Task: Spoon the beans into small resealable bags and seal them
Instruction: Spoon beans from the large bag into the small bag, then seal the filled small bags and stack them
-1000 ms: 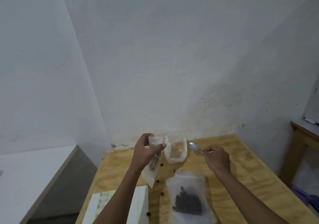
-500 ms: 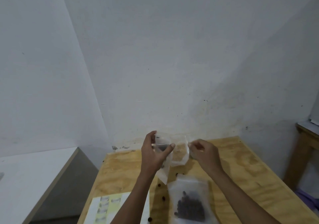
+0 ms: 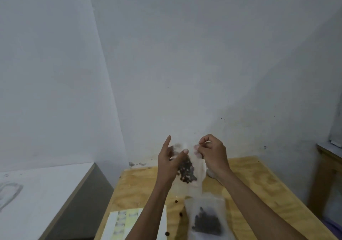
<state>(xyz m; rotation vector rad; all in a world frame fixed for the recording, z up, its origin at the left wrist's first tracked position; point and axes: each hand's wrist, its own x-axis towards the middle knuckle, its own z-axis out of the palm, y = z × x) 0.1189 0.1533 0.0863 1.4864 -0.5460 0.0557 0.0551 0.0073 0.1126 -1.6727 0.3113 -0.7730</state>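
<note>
I see two bare hands raised above a pale plywood tabletop (image 3: pixel 259 182) with visible grain, set against a matte white wall (image 3: pixel 185 54).

Left hand (image 3: pixel 169 163): forefinger pointing up, thumb pressed to the upper left edge of a small clear bag (image 3: pixel 192 176). The grip looks clamped on the film, though blur softens the detail.

Right hand (image 3: pixel 212 155): fingers curled, fingertips pinching the bag's upper right edge. Grip clamped on it.

The held bag is thin, glossy, limp plastic, hanging between the two hands above the tabletop. Inside it is a clump of small, dark, rounded beans (image 3: pixel 187 171) gathered toward the left side.

A second bag (image 3: pixel 205 219) lies flat on the tabletop near the bottom of the view: translucent, rectangular, with a dark heap of beans in its lower half. Bags counted: two.

Loose beans (image 3: pixel 176 201) on the wood: I count three, left of the flat bag.

A white sheet (image 3: pixel 129 223) with pale yellow patches and blurred rows of marks lies at the tabletop's near left edge, partly under the left forearm.

A white surface (image 3: pixel 46 193) sits to the left; a wooden piece of furniture (image 3: pixel 327 164) stands at the far right.
</note>
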